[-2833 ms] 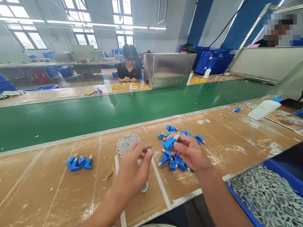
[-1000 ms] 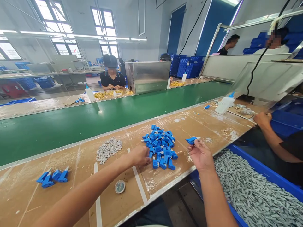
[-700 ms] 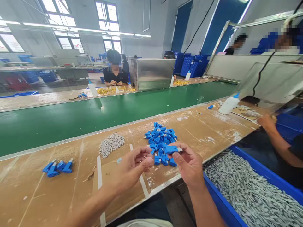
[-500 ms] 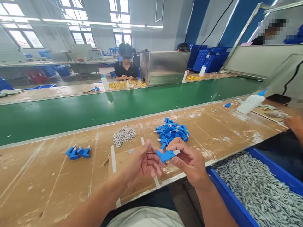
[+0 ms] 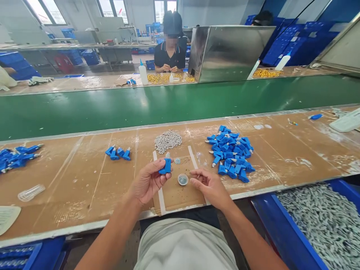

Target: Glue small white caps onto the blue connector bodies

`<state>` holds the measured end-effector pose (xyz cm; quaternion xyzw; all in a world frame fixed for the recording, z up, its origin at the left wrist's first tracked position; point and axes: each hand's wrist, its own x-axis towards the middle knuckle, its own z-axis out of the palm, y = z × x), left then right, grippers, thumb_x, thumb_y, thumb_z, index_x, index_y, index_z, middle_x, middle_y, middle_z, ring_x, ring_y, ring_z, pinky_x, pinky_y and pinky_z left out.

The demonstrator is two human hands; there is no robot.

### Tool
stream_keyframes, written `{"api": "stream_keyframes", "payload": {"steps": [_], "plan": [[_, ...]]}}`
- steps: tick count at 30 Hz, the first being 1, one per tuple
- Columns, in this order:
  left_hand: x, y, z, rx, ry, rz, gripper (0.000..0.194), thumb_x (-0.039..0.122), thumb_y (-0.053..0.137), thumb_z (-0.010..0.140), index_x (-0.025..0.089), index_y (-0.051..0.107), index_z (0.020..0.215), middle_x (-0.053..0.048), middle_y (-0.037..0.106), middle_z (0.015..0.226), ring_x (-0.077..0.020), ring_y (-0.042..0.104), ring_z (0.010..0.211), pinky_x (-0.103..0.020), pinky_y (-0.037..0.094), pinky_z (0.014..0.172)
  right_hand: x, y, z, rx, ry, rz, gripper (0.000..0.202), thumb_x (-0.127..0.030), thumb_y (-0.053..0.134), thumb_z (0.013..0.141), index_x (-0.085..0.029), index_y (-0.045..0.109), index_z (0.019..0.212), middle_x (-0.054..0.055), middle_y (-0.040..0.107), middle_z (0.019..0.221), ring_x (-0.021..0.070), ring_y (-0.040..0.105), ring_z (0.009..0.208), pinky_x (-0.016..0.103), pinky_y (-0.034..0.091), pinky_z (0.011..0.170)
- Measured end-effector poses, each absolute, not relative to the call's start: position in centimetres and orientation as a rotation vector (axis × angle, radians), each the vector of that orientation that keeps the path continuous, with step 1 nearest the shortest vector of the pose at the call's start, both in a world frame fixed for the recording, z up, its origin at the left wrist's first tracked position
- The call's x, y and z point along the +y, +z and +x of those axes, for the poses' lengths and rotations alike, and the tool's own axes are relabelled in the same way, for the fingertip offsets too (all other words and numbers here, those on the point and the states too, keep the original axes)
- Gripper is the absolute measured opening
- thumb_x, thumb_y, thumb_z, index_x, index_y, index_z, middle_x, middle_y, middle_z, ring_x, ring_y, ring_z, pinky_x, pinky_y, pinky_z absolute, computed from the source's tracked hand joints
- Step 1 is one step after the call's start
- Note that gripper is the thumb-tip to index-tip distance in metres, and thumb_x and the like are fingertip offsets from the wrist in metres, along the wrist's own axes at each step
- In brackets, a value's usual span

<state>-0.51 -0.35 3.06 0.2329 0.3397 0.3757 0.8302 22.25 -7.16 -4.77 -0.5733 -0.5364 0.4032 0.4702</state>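
Note:
My left hand (image 5: 153, 178) pinches a blue plastic part (image 5: 165, 167) with a pale tip pointing up, between thumb and fingers. Just right of a small round cup (image 5: 182, 179) holding something dark and shiny, my right hand (image 5: 208, 183) hovers, its thumb and forefinger slightly apart with nothing visible between them. Behind the cup lies a small translucent disc (image 5: 177, 161). A heap of small grey pieces (image 5: 168, 141) sits further back. Beyond my right hand is a large pile of blue parts (image 5: 232, 153), and a small group of blue parts (image 5: 119, 153) lies to the left.
White strips (image 5: 160, 195) edge the cardboard work area. Behind the bench runs a green conveyor belt (image 5: 112, 108), with a co-worker (image 5: 170, 54) seated across it. A blue bin (image 5: 284, 221) of grey pieces stands low at right. More blue parts (image 5: 17, 157) lie far left.
My right hand has let go of the blue part and moved beside the cup. My left hand now holds the part alone, tip up. The view has tilted down, uncovering the cup.

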Motion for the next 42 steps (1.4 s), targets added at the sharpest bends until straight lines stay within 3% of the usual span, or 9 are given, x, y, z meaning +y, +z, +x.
{"api": "stream_keyframes", "payload": {"steps": [5,13,25,35,42], "plan": [[-1.0,0.8,-0.9,0.765,0.848,0.401,0.013,0.014,0.062,0.088,0.005,0.069,0.093,-0.01,0.067,0.076,-0.0086,0.059,0.054,-0.013,0.05,0.044,-5.9,-6.0,20.0,-1.285,0.964,-1.457,0.034,-0.046,0.067,0.087,-0.017,0.073,0.103,0.006,0.07,0.083,0.0194,0.061,0.069,0.032,0.05,0.066],[-1.0,-0.6,-1.4,0.759,0.853,0.363,0.013,0.015,0.066,0.085,0.004,0.069,0.09,-0.007,0.065,0.073,-0.0082,0.059,0.053,-0.013,0.046,0.042,-5.4,-5.8,19.9,-1.345,0.941,-1.45,0.024,-0.042,0.067,0.087,-0.019,0.076,0.085,0.004,0.065,0.083,0.0161,0.055,0.064,0.029,0.045,0.06],[-1.3,-1.2,-2.0,0.757,0.889,0.375,0.006,0.014,0.068,0.084,0.008,0.068,0.085,-0.005,0.067,0.074,-0.0074,0.061,0.053,-0.013,0.05,0.046,-5.4,-4.0,20.3,-1.468,0.828,-1.432,0.017,-0.036,0.071,0.085,-0.02,0.079,0.085,0.004,0.063,0.079,0.0182,0.055,0.068,0.03,0.042,0.06],[-1.5,-1.7,-2.4,0.743,0.878,0.388,0.008,0.017,0.069,0.086,0.009,0.067,0.087,-0.004,0.067,0.074,-0.0077,0.063,0.055,-0.013,0.052,0.049,-5.2,-2.5,19.7,-2.082,0.397,-1.309,0.021,-0.015,0.054,0.096,-0.02,0.074,0.095,0.007,0.064,0.084,0.0215,0.059,0.079,0.034,0.046,0.07],[-2.0,-1.3,-2.5,0.725,0.858,0.416,0.014,0.02,0.068,0.088,0.008,0.069,0.095,-0.007,0.07,0.08,-0.0092,0.067,0.062,-0.013,0.055,0.054,-5.5,-2.6,19.9,-1.968,0.444,-1.297,0.018,-0.016,0.055,0.095,-0.023,0.072,0.098,0.005,0.066,0.084,0.0201,0.061,0.076,0.033,0.047,0.067]]}}
